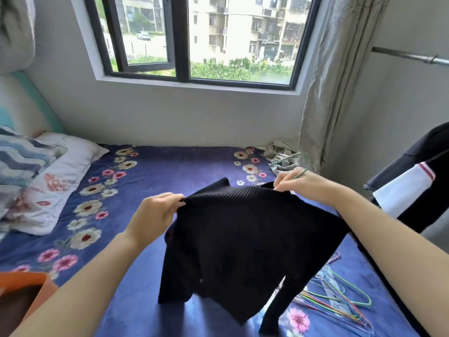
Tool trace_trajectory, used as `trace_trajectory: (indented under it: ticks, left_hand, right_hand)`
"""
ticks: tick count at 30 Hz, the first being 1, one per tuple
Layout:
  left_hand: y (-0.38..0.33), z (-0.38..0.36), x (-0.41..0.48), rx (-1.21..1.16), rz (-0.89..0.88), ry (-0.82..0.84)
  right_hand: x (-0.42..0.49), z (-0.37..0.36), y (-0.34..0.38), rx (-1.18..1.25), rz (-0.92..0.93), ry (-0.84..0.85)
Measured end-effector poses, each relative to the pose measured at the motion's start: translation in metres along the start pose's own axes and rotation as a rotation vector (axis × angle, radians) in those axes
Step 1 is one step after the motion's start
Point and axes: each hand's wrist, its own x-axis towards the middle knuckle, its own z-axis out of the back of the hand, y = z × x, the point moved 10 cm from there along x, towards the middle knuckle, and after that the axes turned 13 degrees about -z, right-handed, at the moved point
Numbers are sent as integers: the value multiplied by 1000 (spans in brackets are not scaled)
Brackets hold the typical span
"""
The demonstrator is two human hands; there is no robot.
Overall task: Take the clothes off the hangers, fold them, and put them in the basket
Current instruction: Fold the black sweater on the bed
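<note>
Head camera looks down across a bed [155, 166] covered in a deep blue sheet printed with cream and pink flowers. Pillows [60, 171] lie stacked at the left end, one white with red flowers, one with blue zigzags. A dark-framed window [182, 37] sits in the pale far wall, and a grey curtain [340, 81] hangs at its right side, its hem reaching the bed's far corner. A metal rail [408, 57] crosses the upper right, and a dark garment [418, 166] with a white, red-striped band hangs at the right edge. An orange basket [29, 280] shows at the lower left corner. Coloured wire hangers [340, 295] lie in a loose pile on the sheet at the lower right.

A black ribbed sweater [243, 234] is held up above the middle of the bed. Its shoulder line runs left to right between the two hands, a little higher at the right, with the collar pointing toward the window. Its long axis runs from the shoulders down toward the camera, the hem hanging low and one sleeve trailing down at the lower right.

The left hand [150, 215] pinches the left shoulder between curled fingers and thumb. The right hand [303, 186], fingers bunched together, pinches the right shoulder along with the thin wire of a green hanger [289, 158] that sticks out beyond it.
</note>
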Motion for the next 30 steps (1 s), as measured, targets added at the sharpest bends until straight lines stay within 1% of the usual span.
trace_trajectory:
  ticks: [3, 5, 7, 9, 12, 13, 15, 16, 17, 19, 20, 21, 22, 23, 25, 27, 28, 30]
  left_hand:
    - [16, 3, -25, -7, 143, -73]
    - [20, -2, -37, -34, 213, -88]
    - [23, -9, -42, -85, 265, -96]
    - [22, -14, -45, -101, 298, -97]
    - [27, -39, -56, -165, 408, -37]
    - [28, -51, -60, -219, 479, -18]
    - [29, -65, -55, -312, 598, -43]
    - [27, -73, -46, -335, 621, -31]
    - [19, -86, -35, -348, 627, 19]
    - [-1, -108, -12, -361, 607, 133]
    - [-6, -119, -8, -388, 616, 154]
    - [-9, -128, -7, -412, 640, 159]
    - [-9, -134, -9, -418, 668, 158]
    - [-9, -140, -9, -413, 681, 157]
    - [-9, -146, -11, -376, 692, 179]
    - [-13, -155, -5, -360, 683, 179]
    - [-10, -144, -6, -350, 690, 158]
    - [-10, -143, -1, -342, 689, 155]
  right_hand:
    - [-1, 20, -2, 177, 19, 52]
    - [3, 23, -7, 219, 7, 74]
    - [7, 23, -17, 288, -14, 74]
    - [11, 19, -23, 426, 13, 91]
    - [9, 23, -15, 729, 146, 101]
    - [10, 28, -13, 790, 167, 70]
    - [12, 30, -6, 809, 166, 20]
    - [13, 29, 0, 828, 171, 12]
    - [11, 32, 1, 905, 188, 7]
    - [5, 50, 15, 1130, 288, 20]
    - [-1, 65, 21, 1216, 345, 16]
    - [-7, 81, 23, 1251, 379, -2]
    - [-11, 94, 24, 1219, 381, -30]
    - [-10, 104, 16, 1126, 331, -87]
    - [3, 106, -25, 855, 139, -210]
    - [17, 103, -105, 535, -95, -376]
    - [24, 90, -141, 382, -190, -429]
    - [28, 67, -229, 174, -394, -444]
